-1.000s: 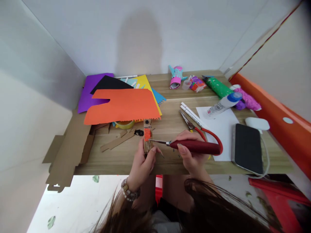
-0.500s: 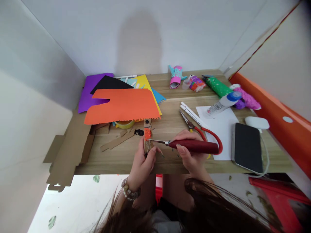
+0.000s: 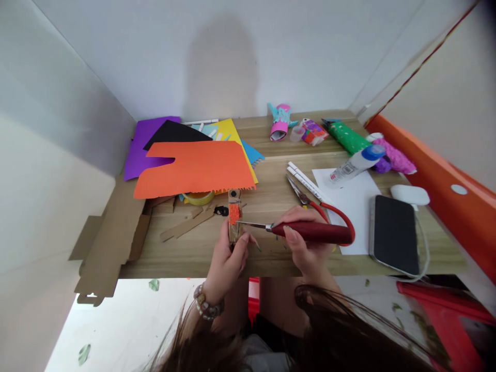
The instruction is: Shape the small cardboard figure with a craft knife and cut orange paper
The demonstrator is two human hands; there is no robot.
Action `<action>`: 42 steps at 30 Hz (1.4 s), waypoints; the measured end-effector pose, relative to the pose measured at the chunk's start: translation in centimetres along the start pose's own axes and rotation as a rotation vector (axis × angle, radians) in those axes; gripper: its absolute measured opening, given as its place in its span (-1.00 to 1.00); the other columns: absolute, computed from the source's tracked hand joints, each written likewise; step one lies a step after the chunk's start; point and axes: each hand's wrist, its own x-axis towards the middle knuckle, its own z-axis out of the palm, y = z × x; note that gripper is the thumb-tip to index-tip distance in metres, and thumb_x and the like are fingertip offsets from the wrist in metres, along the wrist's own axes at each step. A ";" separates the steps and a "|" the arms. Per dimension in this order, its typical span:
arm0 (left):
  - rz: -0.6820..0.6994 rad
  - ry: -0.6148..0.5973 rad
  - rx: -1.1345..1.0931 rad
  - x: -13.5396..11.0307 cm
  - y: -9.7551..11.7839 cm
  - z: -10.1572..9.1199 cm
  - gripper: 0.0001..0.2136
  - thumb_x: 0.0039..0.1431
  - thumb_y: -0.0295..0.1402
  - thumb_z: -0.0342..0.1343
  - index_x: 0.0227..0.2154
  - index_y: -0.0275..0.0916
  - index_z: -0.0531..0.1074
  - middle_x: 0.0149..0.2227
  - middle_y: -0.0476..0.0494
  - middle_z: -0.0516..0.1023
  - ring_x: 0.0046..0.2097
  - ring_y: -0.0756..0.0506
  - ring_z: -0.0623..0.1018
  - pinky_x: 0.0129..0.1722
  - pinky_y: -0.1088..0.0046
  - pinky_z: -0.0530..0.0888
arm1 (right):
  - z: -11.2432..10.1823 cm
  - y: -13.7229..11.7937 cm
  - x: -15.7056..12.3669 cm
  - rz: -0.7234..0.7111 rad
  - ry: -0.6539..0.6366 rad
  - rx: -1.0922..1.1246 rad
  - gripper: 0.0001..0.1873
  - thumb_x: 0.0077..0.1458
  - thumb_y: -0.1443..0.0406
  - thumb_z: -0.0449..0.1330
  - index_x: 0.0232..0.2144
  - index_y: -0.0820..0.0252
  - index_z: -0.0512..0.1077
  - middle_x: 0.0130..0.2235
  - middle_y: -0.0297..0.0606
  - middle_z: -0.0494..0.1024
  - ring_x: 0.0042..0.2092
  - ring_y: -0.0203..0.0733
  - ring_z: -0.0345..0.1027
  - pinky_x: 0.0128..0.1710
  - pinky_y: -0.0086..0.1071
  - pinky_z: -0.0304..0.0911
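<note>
My left hand (image 3: 231, 251) is closed around the lower end of a narrow cardboard piece (image 3: 234, 235), which points away from me near the table's front edge. An orange patch (image 3: 234, 213) covers its middle, and a dark round spot marks its far end. In my right hand (image 3: 308, 248) is an awl with a dark red handle (image 3: 315, 232). Its thin metal tip lies at the right side of the orange patch; whether it presses in, I cannot tell. Just beyond my right hand lie red-handled scissors (image 3: 304, 197), partly hidden by the hand and awl.
Coloured sheets, an orange one (image 3: 197, 165) on top, lie over a tape roll (image 3: 198, 198) at back left. Cardboard (image 3: 110, 227) overhangs the left edge. On the right are white markers (image 3: 306, 181), a glue bottle (image 3: 356, 166), white paper (image 3: 358, 227) and a phone (image 3: 395, 235).
The awl's tip and handle have shifted very slightly within the same area. My left hand keeps its hold on the cardboard piece, and the other things stay put.
</note>
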 end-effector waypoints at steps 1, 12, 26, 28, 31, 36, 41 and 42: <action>0.002 -0.002 -0.006 0.0 0.0 0.0 -0.52 0.38 0.02 0.20 0.10 -0.23 0.27 -0.65 0.27 0.23 -0.67 0.06 0.15 -0.71 0.59 0.10 | 0.0 0.0 0.0 -0.001 0.036 -0.007 -0.95 0.26 0.21 0.38 -0.21 -0.06 0.59 -0.35 -0.32 0.66 -0.36 -0.04 0.51 -0.36 -0.12 0.42; 0.002 0.018 -0.010 -0.1 0.1 0.2 -0.60 0.37 -0.04 0.22 0.04 -0.20 0.31 -0.45 0.12 0.49 -0.67 0.13 0.18 -0.73 0.63 0.13 | 0.1 0.1 0.2 0.018 0.146 0.141 -0.94 0.28 0.21 0.39 -0.23 0.02 0.60 -0.37 -0.35 0.61 -0.39 -0.15 0.44 -0.52 -0.30 0.30; 0.025 0.006 0.038 0.0 -0.1 0.1 -0.55 0.38 0.01 0.20 0.07 -0.22 0.30 -0.59 0.23 0.32 -0.67 0.08 0.17 -0.70 0.60 0.14 | -0.3 0.0 0.1 0.030 -0.093 0.010 -0.92 0.25 0.21 0.38 -0.19 -0.06 0.60 -0.32 -0.34 0.70 -0.31 -0.04 0.53 -0.28 -0.14 0.42; 0.023 -0.001 0.040 0.0 -0.1 0.1 -0.53 0.38 0.01 0.20 0.10 -0.24 0.29 -0.62 0.26 0.27 -0.67 0.07 0.16 -0.70 0.60 0.13 | -0.3 0.0 0.2 0.021 -0.097 0.011 -0.91 0.24 0.23 0.39 -0.18 -0.05 0.60 -0.32 -0.35 0.70 -0.31 -0.07 0.53 -0.27 -0.16 0.41; 0.012 -0.003 0.033 0.1 -0.2 0.0 -0.52 0.39 0.00 0.19 0.13 -0.24 0.28 -0.61 0.25 0.28 -0.66 0.07 0.16 -0.71 0.60 0.10 | -0.2 0.0 0.2 0.017 -0.096 0.017 -0.88 0.24 0.26 0.39 -0.16 -0.06 0.60 -0.30 -0.36 0.71 -0.30 -0.08 0.52 -0.26 -0.18 0.42; 0.006 -0.002 0.036 0.0 -0.1 0.0 -0.53 0.39 -0.02 0.19 0.13 -0.25 0.28 -0.62 0.25 0.25 -0.66 0.07 0.17 -0.69 0.59 0.13 | -0.1 -0.1 0.1 0.048 -0.059 0.046 -0.92 0.25 0.21 0.39 -0.18 -0.04 0.61 -0.32 -0.34 0.68 -0.32 -0.07 0.52 -0.31 -0.16 0.44; 0.001 0.004 0.019 -0.1 0.0 0.1 -0.48 0.38 -0.01 0.20 0.19 -0.25 0.24 -0.51 0.16 0.40 -0.65 0.08 0.18 -0.69 0.59 0.14 | 0.0 0.1 0.1 0.058 0.086 0.100 -0.96 0.29 0.20 0.38 -0.22 -0.02 0.59 -0.34 -0.34 0.63 -0.38 -0.13 0.47 -0.42 -0.22 0.36; 0.003 0.007 0.022 -0.1 0.0 0.1 -0.49 0.38 -0.01 0.20 0.17 -0.24 0.26 -0.47 0.11 0.45 -0.65 0.09 0.19 -0.69 0.59 0.14 | 0.0 0.1 0.1 0.057 0.096 0.091 -0.97 0.29 0.21 0.37 -0.23 -0.02 0.59 -0.35 -0.34 0.62 -0.37 -0.12 0.47 -0.41 -0.22 0.36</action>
